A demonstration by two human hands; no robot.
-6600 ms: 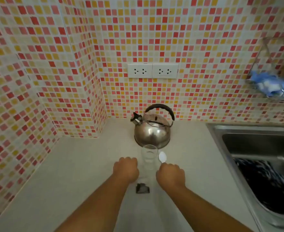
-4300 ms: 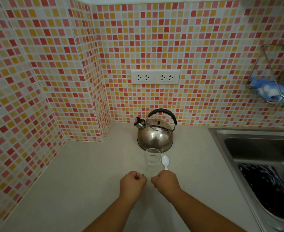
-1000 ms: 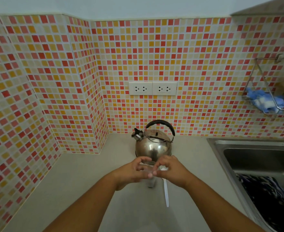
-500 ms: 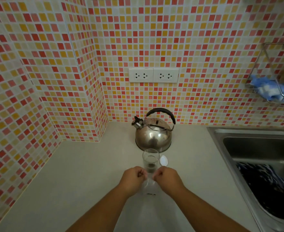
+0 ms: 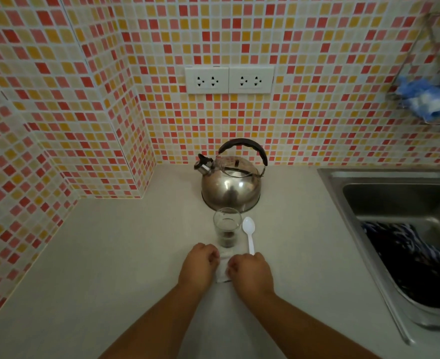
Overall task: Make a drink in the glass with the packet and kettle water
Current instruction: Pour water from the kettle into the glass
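A clear glass (image 5: 226,226) stands on the counter with dark powder at its bottom. Behind it sits a steel kettle (image 5: 230,186) with a black handle. A white plastic spoon (image 5: 249,233) lies just right of the glass. A pale packet (image 5: 222,268) is on the counter just in front of the glass, pinched between my left hand (image 5: 199,265) and my right hand (image 5: 250,273). Both hands are curled with fingers on the packet's edges; most of the packet is hidden by them.
A steel sink (image 5: 395,182) with dark patterned cloth (image 5: 410,260) inside lies to the right. A wire rack (image 5: 436,73) with a blue cloth hangs on the tiled wall. Two wall sockets (image 5: 229,80) are above the kettle.
A second ago both hands were up over the glass rim; they have come back down to the counter in front of the glass, holding the packet. Dark powder now lies in the glass.
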